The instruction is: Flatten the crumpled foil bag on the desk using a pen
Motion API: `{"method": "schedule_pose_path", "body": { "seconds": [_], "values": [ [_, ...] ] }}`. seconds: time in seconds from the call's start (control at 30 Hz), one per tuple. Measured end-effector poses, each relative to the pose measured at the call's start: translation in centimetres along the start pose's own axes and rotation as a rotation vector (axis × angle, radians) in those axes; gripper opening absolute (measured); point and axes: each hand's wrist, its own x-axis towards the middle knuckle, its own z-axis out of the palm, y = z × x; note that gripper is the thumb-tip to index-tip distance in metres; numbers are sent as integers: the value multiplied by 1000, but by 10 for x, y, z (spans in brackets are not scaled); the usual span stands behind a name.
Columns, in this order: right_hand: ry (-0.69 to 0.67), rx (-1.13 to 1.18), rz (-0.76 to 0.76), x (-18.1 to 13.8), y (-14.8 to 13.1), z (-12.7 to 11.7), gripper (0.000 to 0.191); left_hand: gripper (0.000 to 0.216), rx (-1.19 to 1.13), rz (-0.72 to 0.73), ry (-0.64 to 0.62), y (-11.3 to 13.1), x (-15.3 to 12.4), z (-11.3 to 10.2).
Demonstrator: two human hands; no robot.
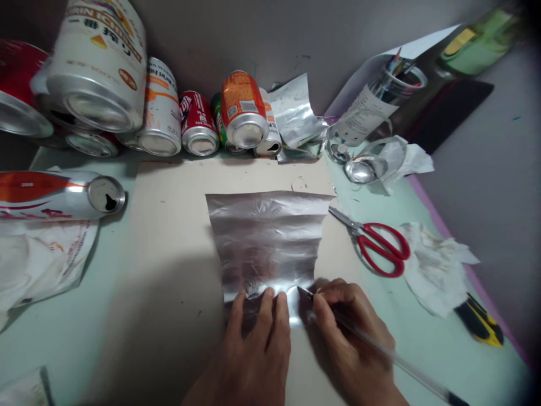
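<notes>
A wrinkled silver metal sheet lies on a pale board in front of me. My left hand presses flat on its near edge with the fingers spread. In my right hand is a pen with a clear barrel, pinched near its dark tip. That tip meets the sheet near its lower right corner, just right of my left fingers. Red-handled scissors lie to the right, their blades pointing at the sheet's upper right side.
Several drink cans line the back wall, and one can lies on its side at left. Cut metal pieces, a pen jar, crumpled tissue and a yellow-black tool handle are around. A plastic bag sits left.
</notes>
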Motion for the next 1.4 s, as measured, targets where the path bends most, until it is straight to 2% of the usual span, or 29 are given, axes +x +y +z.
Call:
{"method": "schedule_pose_path", "body": {
  "seconds": [0.1, 0.33, 0.7, 0.9, 1.1, 1.27, 1.4],
  "values": [
    [8, -13, 4, -2, 1, 0, 18, 40, 33, 6, 3, 1, 1, 1],
    [27, -14, 6, -2, 1, 0, 20, 43, 51, -18, -137, 1, 5, -3],
    [36, 67, 70, -3, 0, -1, 23, 44, 22, -16, -108, 1, 13, -13],
    [13, 54, 16, 3, -1, -5, 24, 70, 8, 38, -110, -1, 17, -13],
    [-104, 138, 32, 7, 6, -14, 20, 72, 39, 78, -116, -2, 15, -10],
    [-92, 164, 42, 4, 9, -14, 20, 86, 68, 64, -111, 1, 15, -12],
    [-63, 156, 41, 5, 9, -14, 21, 89, 62, 54, -113, 3, 16, -12]
  ]
}}
